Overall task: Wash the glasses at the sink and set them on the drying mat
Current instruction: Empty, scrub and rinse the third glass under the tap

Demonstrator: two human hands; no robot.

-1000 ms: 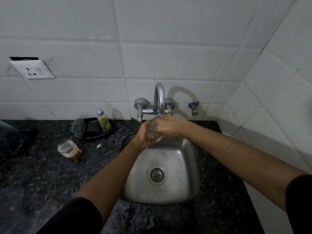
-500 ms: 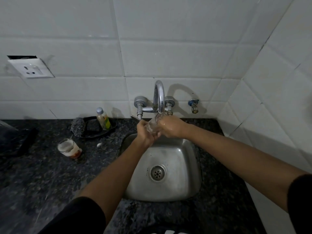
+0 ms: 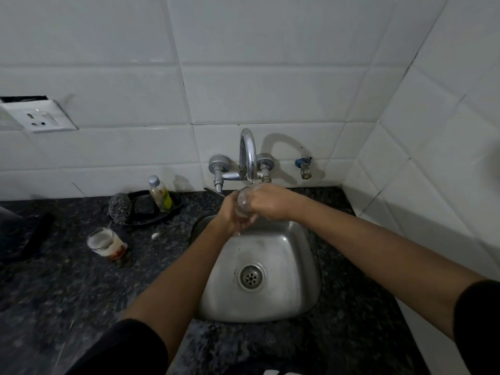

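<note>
Both my hands hold one clear glass right under the spout of the chrome tap, above the back of the steel sink. My left hand grips the glass from the left and below. My right hand wraps over its right side and covers much of it. A second glass, dirty with white and reddish residue, stands on the dark granite counter left of the sink. No drying mat shows in the head view.
A black dish behind the dirty glass holds a steel scrubber, a dark sponge and a small soap bottle. White tiled walls close the back and right. A wall socket sits at upper left.
The glass and both hands rose slightly from over the basin to just beneath the spout. The hands shifted around the glass while keeping hold of it.
</note>
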